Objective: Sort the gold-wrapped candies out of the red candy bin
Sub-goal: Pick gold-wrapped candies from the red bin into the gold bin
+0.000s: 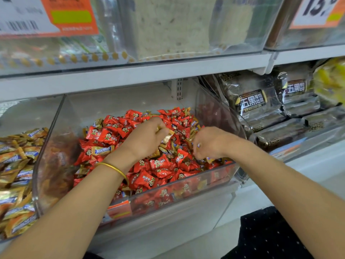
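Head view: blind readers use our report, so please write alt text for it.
Two bare hands reach into a clear bin of red candies; the left hand pinches a gold candy, the right hand curls into the pile beside it. More gold candies lie heaped to the left.

Both hands reach into the clear red candy bin (196, 184). The left hand (147, 139), a gold bangle (113, 168) on its wrist, pinches a gold-wrapped candy (168, 136) above the red candies (160, 163). The right hand (209, 143) curls into the heap just beside it; what it grips is unclear. A bin of gold candies (16, 165) stands to the left.
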Demonstrator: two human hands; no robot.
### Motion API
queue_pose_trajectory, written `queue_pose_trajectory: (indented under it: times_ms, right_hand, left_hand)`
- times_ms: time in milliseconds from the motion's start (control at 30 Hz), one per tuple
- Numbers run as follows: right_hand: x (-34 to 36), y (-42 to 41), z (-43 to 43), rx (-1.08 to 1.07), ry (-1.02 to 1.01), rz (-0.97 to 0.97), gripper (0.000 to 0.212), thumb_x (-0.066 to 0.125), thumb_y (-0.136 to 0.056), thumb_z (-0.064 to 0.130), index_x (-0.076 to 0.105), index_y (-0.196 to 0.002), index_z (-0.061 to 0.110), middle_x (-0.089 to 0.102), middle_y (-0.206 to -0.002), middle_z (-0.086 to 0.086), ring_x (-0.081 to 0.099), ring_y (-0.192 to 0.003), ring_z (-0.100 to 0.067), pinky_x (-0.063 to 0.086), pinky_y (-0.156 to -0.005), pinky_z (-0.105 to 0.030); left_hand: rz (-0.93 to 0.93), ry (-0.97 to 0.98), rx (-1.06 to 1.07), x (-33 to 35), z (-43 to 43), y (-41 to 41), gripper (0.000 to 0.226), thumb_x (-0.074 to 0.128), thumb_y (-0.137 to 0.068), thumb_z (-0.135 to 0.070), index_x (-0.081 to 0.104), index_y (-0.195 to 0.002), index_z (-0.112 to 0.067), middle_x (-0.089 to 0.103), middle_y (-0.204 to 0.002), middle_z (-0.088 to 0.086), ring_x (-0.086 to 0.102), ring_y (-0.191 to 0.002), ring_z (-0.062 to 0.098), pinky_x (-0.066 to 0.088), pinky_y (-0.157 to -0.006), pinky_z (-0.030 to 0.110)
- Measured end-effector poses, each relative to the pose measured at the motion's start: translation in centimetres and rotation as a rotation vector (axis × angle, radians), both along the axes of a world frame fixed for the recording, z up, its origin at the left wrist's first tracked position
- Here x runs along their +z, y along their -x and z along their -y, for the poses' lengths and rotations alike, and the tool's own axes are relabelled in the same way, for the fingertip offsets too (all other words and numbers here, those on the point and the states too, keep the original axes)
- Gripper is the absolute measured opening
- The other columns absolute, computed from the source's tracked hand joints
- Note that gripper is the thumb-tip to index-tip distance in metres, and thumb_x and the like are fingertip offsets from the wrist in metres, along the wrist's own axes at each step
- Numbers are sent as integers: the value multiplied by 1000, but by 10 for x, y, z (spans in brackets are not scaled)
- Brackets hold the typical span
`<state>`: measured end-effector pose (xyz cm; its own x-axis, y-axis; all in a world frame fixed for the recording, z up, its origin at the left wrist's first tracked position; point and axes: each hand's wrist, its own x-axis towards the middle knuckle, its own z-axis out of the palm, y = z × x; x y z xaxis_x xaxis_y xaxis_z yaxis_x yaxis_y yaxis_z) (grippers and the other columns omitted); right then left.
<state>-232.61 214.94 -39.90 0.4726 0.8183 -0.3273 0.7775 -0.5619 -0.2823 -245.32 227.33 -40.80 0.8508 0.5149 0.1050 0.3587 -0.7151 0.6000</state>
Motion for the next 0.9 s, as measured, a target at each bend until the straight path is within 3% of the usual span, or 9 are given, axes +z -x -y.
queue_pose_trajectory:
  times_ms: [167, 233, 300, 400, 500, 567, 700, 800, 900]
  right_hand:
    - [-11, 1, -4, -26, 49, 222, 12, 57, -83, 4, 51, -76, 11, 47, -69, -1, 54, -71, -25, 49, -67, -31]
    - [-15, -2, -5, -36, 38, 256, 26, 57, -84, 4, 41, -65, 12, 43, -67, -1, 49, -63, -23, 45, -64, -31]
    - [-16, -1, -6, -45, 56, 255, 32, 57, -84, 5, 37, -61, 14, 42, -67, -1, 49, -64, -23, 44, -64, -30]
    - [-19, -3, -9, -33, 107, 197, 28, 63, -83, 11, 44, -62, 13, 47, -67, -1, 51, -66, -22, 42, -62, -27]
    - [-19, -3, -8, 6, 119, 163, 13, 68, -82, 19, 63, -86, 8, 59, -86, -4, 59, -79, -23, 49, -69, -28]
    - [-20, -2, -7, 23, 125, 167, 31, 70, -82, 23, 64, -109, 9, 63, -105, -6, 62, -93, -25, 53, -81, -33]
    - [-23, -4, -7, 65, 111, 143, 41, 71, -81, 25, 60, -119, 15, 61, -115, -5, 59, -104, -26, 51, -89, -36]
    - [-23, -5, -7, 111, 163, 100, 49, 71, -81, 25, 55, -126, 13, 57, -123, -6, 56, -109, -26, 49, -91, -33]
    - [-19, -5, -6, 144, 193, 36, 60, 71, -82, 26, 47, -136, 15, 49, -135, -4, 49, -120, -25, 44, -94, -29]
  left_hand:
    - [99, 192, 0, 1, 1, 2, 15, 60, -90, -19, 50, -89, -8, 49, -65, 0, 63, -49, 9, 33, -38, 11]
    - [4, 36, -80, -1, -1, 1, 5, 61, -89, -16, 57, -93, -17, 57, -83, -2, 64, -68, 9, 45, -57, 18]
    - [-154, -196, -182, -5, -2, 0, 11, 60, -90, -18, 65, -97, -25, 56, -99, -5, 58, -88, 13, 45, -78, 27]
    - [-333, -408, -262, -8, 1, -5, 17, 63, -88, -23, 68, -103, -27, 46, -98, -9, 52, -93, 12, 41, -85, 27]
    - [-431, -530, -285, -11, 4, -11, 24, 64, -87, -21, 65, -111, -22, 40, -97, -5, 54, -100, 20, 43, -84, 26]
    - [-441, -583, -277, -15, 5, -14, 21, 64, -87, -16, 66, -108, -19, 44, -97, -2, 57, -94, 22, 42, -72, 24]
    - [-356, -565, -207, -19, 5, -13, 11, 62, -84, -14, 68, -92, -19, 43, -90, -5, 55, -81, 18, 29, -55, 19]
    - [-287, -514, -171, -14, 3, -7, 10, 59, -88, -18, 67, -90, -23, 48, -94, -6, 57, -86, 18, 34, -60, 23]
    - [-321, -517, -204, -13, 2, -4, 17, 60, -89, -24, 66, -105, -27, 51, -104, -5, 58, -94, 18, 40, -66, 26]
